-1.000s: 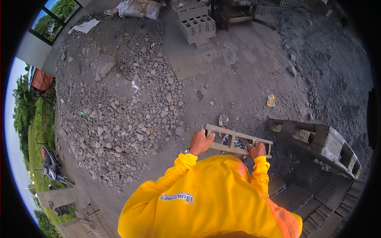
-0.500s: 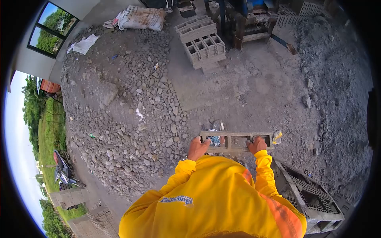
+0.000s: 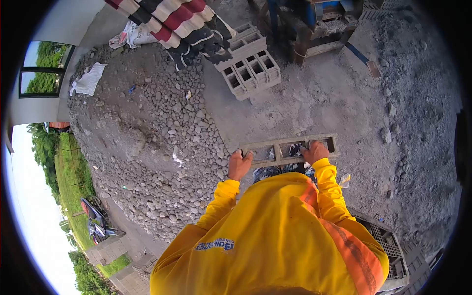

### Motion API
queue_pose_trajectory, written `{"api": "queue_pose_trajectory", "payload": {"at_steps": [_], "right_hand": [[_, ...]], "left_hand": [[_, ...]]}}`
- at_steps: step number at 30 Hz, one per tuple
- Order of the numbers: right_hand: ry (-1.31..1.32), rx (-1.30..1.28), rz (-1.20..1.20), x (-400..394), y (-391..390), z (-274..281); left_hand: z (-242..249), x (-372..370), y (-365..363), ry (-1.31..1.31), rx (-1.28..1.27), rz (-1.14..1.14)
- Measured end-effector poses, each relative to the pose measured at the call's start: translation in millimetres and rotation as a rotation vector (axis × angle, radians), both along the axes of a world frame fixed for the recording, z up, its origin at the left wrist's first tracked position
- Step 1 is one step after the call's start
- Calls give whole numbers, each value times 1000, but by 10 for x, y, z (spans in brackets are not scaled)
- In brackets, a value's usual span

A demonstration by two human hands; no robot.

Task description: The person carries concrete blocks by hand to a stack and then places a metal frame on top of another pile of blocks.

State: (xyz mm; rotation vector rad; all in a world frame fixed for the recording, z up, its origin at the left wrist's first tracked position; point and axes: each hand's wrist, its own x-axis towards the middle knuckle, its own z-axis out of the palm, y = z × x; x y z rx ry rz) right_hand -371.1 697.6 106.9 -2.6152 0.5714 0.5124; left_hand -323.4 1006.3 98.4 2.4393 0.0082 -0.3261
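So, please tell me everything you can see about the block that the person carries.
The block is a grey hollow concrete block, long and narrow, with three rectangular holes open through it, so the legs below show through. Its surface looks rough. It is held level, across the body, in front of the chest and above the sandy ground. The left hand grips its left end and the right hand grips near the right end, fingers over the edge.

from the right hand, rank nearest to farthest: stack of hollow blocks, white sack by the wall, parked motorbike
Measured from the right hand:
1. stack of hollow blocks, ahead, slightly left
2. white sack, far left by the wall
3. parked motorbike, far lower left
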Motion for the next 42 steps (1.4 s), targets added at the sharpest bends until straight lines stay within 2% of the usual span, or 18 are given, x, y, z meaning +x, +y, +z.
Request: {"api": "queue_pose_trajectory", "payload": {"at_steps": [5, 8, 11, 14, 18, 20, 22, 25, 26, 29, 30, 31, 32, 34, 35, 38, 42], "right_hand": [[-47, 3, 150, 1373, -273, -172], [41, 38, 222, 2257, -387, -383], [68, -25, 383, 3258, -528, -924], [142, 7, 463, 3871, -449, -1244], [137, 34, 494, 4618, -380, -1704], [122, 64, 488, 4911, -306, -1945], [111, 78, 490, 5152, -230, -2171], [102, 82, 469, 5446, -100, -2455], [92, 73, 460, 5521, -45, -2526], [4, 56, 449, 5639, 158, -2850], [-38, 43, 455, 5669, 210, -2934], [60, 86, 470, 5706, 244, -3015], [-14, 63, 473, 5710, 270, -3098], [-158, 20, 480, 5657, 289, -3217], [-89, 59, 474, 5651, 258, -3245], [-276, 168, 274, 5635, -22, -3256], [-250, 39, 104, 5782, -402, -3335]], "left_hand": [[-369, 934, -230, 31, -182, 168], [-509, 1520, -492, 139, -120, 360], [-1069, 2105, -638, 87, 45, 425], [-1460, 2604, -810, 210, 243, 569], [-2038, 3212, -873, 324, 347, 729], [-2428, 3431, -718, 371, 354, 736], [-2458, 3785, -727, 373, 365, 775], [-2566, 4207, -610, 331, 418, 679], [-2599, 4315, -601, 245, 473, 683], [-2806, 4630, -381, 338, 392, 695], [-2955, 4673, -297, 252, 453, 659], [-3096, 4691, -231, 282, 479, 673], [-3154, 4734, -205, 311, 507, 686], [-3221, 4750, -178, 320, 419, 665], [-3238, 4771, -190, 321, 374, 654], [-3188, 4861, -242, 434, 433, 643], [-3229, 4884, -268, 426, 511, 712]]}}
